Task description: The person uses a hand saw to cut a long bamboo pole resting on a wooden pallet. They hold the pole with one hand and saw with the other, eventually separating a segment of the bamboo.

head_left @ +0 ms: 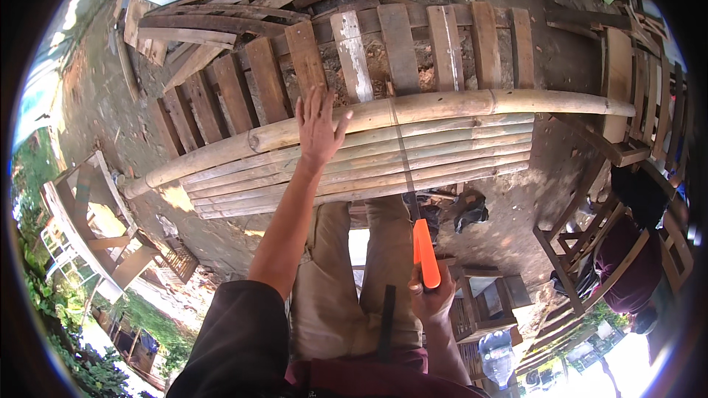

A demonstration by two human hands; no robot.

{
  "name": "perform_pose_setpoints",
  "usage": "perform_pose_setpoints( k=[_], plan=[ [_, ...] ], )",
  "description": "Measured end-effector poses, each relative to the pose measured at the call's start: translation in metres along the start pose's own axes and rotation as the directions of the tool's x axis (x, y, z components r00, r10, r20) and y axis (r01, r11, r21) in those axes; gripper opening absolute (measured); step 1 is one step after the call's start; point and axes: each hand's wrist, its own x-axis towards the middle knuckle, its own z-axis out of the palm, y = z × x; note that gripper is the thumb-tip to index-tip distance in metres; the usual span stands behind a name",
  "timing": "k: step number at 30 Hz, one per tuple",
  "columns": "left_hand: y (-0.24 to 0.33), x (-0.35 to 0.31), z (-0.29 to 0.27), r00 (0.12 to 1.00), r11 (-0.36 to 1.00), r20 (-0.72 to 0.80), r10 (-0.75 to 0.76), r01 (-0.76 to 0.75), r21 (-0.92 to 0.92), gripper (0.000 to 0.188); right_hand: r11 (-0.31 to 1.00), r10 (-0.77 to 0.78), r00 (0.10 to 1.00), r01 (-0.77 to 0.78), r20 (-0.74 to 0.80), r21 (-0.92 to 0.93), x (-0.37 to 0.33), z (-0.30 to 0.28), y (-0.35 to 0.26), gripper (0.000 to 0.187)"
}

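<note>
A long bamboo pole (442, 105) lies crosswise on a bench top of bamboo slats (479, 143). My left hand (320, 133) rests on the pole left of its middle, fingers stretched out and spread. In my right hand (434, 299) is the orange handle of a hand saw (425, 254), gripped with the fingers wrapped round it. The thin saw blade points away from me and crosses over the slats and the pole, right of my left hand. How deep the blade sits in the pole cannot be made out.
Behind the pole stands a rack of upright wooden slats (398, 44), with scrap wood (258, 7) heaped beyond. Wooden frames (96, 228) stand at left. Near right are a small wooden stool (487, 302), a black plastic bag (470, 210) and another person (627, 265) among wooden furniture.
</note>
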Motion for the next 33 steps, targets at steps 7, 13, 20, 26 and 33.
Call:
perform_pose_setpoints(
  k=[7,13,20,26,33],
  plan=[
    [-0.039,0.028,0.01,0.686,0.711,-0.186,-0.703,0.676,-0.195,0.083,0.993,-0.031,0.999,0.028,-0.025,-0.114,-0.005,0.003,-0.024,0.067],
    [-0.036,0.033,0.008,0.715,0.73,-0.153,-0.682,0.679,-0.076,0.091,0.98,0.162,0.985,-0.168,-0.062,-0.108,-0.012,0.002,-0.049,0.036],
    [-0.033,0.039,0.007,0.698,0.701,-0.07,-0.713,0.709,-0.075,0.094,0.938,-0.039,0.994,0.002,-0.1,-0.346,0.088,0.048,-0.098,0.023],
    [-0.034,0.037,-0.001,0.664,0.665,-0.032,-0.747,0.746,-0.043,0.094,0.929,-0.051,0.993,0.009,-0.104,-0.371,0.107,0.061,-0.087,0.021],
    [-0.035,0.039,0.002,0.664,0.664,-0.016,-0.747,0.747,-0.037,0.096,0.87,-0.029,0.992,-0.036,-0.124,-0.492,0.179,0.081,-0.084,0.02]
  ],
)
